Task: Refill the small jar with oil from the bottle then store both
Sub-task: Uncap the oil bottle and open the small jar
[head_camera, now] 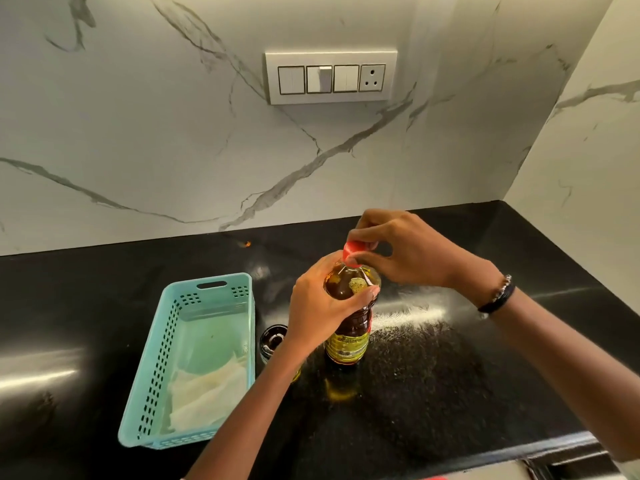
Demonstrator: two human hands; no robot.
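Standing upright on a glossy black speckled counter [433,375] is one clear plastic bottle [348,332] of amber oil with a yellow label. One left hand [320,310] is wrapping around its rounded shoulder, while one right hand [401,251] is pinching its red cap [353,249]. One small round dark jar [273,341] is sitting just left of the bottle, partly behind the left wrist. Beside it one teal perforated plastic basket [156,358] is holding white crumpled paper [207,386]. Veined white marble wall [138,133] is carrying one switch panel [330,77].
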